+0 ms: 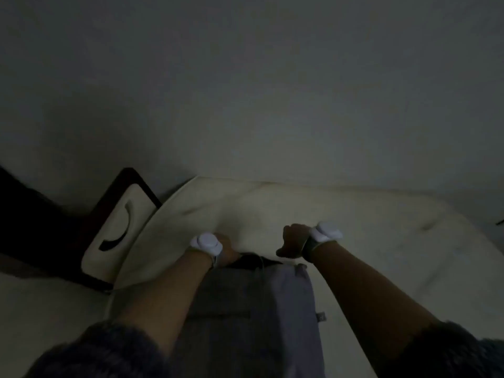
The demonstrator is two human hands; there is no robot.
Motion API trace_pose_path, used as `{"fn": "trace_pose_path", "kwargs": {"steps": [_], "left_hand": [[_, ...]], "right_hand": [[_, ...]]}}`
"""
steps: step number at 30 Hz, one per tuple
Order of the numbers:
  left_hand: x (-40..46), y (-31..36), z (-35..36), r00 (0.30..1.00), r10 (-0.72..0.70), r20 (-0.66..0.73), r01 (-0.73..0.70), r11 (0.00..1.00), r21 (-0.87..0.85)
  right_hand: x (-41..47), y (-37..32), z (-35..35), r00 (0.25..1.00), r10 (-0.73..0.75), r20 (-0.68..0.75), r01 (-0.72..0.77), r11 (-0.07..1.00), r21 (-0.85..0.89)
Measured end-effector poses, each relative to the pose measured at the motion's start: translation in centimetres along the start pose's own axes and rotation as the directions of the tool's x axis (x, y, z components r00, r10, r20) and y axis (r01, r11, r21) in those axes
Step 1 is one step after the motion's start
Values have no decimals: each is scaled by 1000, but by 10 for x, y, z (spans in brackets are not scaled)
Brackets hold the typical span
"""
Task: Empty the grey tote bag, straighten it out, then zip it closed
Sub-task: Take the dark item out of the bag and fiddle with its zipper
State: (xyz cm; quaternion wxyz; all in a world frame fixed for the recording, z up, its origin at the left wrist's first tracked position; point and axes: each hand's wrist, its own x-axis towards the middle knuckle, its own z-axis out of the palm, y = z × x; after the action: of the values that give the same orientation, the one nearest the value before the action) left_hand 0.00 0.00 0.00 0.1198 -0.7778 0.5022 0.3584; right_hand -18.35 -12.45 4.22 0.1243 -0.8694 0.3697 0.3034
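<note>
Both hands sit at the far end of the soft grey fabric tote bag, which lies lengthwise on the pale cream mattress between the two forearms. Curled into a fist, the right hand hovers just beyond the bag's far right corner, thumb pointing down; in this dim light I cannot tell whether it pinches a strap or nothing at all. Mostly hidden behind its wrist, the left hand reaches down at the bag's dark far edge, and its grip cannot be made out either. Each wrist carries a rounded white plastic device on a grey band, the second one on the right wrist.

What the bag holds is hidden; only a dark patch shows at its far end. Its cloth looks limp and smooth, with a horizontal seam or pocket edge across the middle and a small tag on its right side.

Beside the mattress to the left stands a dark-framed piece of furniture with a pale panel and a curved dark handle. Fuzzy dark blue sleeves cover the upper arms near the bottom corners. A plain grey wall fills the upper half
</note>
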Motion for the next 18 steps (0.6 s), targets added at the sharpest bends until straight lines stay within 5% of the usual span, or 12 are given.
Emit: {"fn": "trace_pose_path", "kwargs": {"steps": [8, 12, 15, 18], "left_hand": [[33, -33, 84, 990, -59, 125, 77, 986, -145], [28, -37, 91, 997, -73, -30, 65, 976, -207], [26, -39, 101, 995, -28, -93, 11, 982, -187], [18, -35, 102, 1000, 21, -12, -23, 977, -211]], "right_hand": [[51, -9, 71, 980, -50, 191, 22, 989, 148], [64, -12, 101, 982, -97, 163, 24, 917, 399], [60, -12, 116, 994, -55, 94, 17, 930, 366], [51, -12, 122, 994, -28, 106, -10, 939, 345]]}}
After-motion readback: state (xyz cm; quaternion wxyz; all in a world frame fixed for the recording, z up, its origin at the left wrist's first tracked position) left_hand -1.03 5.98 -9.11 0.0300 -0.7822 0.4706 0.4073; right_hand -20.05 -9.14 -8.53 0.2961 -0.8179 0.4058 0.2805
